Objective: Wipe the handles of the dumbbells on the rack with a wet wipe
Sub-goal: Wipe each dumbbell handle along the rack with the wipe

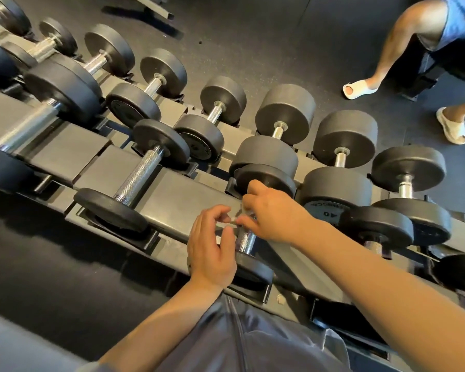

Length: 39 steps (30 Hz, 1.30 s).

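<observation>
A dumbbell with a knurled chrome handle (pixel 246 238) lies on the near rail of the rack (pixel 177 194), right below my hands. My left hand (pixel 212 248) hovers just left of the handle, thumb and forefinger pinching a small pale wet wipe (pixel 232 222). From the right, my right hand (pixel 274 213) reaches over the handle's upper half, fingers curled, and pinches the same wipe against the handle. Most of the wipe is hidden by my fingers. Another dumbbell's chrome handle (pixel 138 175) lies bare further left on the same rail.
Several black dumbbells fill the lower rail behind, one marked 40 (pixel 330 210) just right of my right hand. A person in white slides (pixel 360 88) stands on the dark floor at the upper right. My grey clothing (pixel 239 339) fills the bottom.
</observation>
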Each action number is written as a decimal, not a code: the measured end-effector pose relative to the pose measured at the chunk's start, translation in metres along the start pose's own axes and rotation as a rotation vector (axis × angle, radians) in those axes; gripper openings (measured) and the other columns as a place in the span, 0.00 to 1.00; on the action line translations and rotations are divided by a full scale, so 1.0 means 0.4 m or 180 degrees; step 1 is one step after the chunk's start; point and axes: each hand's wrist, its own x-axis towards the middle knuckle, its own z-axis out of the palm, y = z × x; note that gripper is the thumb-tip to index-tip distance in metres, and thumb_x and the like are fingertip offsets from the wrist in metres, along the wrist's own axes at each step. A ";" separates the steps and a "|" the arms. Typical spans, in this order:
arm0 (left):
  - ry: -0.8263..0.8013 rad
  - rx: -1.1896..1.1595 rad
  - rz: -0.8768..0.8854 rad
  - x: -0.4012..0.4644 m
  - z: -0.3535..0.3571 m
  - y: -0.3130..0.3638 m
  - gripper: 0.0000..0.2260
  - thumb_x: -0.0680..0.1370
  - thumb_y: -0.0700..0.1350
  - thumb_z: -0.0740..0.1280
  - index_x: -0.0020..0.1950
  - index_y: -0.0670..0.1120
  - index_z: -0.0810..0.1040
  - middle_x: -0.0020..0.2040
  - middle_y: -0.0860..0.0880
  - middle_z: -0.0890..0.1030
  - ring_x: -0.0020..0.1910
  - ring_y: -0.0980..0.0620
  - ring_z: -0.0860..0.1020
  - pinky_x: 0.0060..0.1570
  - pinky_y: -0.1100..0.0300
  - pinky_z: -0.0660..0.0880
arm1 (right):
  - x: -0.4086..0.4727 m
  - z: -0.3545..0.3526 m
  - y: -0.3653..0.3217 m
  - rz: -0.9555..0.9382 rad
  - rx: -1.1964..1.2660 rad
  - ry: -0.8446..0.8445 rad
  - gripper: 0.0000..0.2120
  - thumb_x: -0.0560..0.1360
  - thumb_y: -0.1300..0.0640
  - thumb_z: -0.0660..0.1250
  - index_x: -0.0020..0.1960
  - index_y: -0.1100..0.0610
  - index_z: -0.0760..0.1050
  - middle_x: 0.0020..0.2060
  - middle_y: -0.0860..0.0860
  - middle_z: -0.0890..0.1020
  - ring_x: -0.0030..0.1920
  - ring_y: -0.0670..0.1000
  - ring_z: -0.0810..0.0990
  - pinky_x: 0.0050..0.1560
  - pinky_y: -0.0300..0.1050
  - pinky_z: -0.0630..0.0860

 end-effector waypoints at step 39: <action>0.0292 -0.0381 -0.0937 -0.014 0.017 0.010 0.15 0.78 0.59 0.51 0.64 0.64 0.65 0.53 0.54 0.74 0.55 0.56 0.73 0.54 0.66 0.69 | 0.110 -0.021 -0.013 -0.0409 -0.1767 -0.0757 0.20 0.75 0.59 0.67 0.66 0.60 0.71 0.62 0.59 0.70 0.58 0.58 0.75 0.57 0.51 0.76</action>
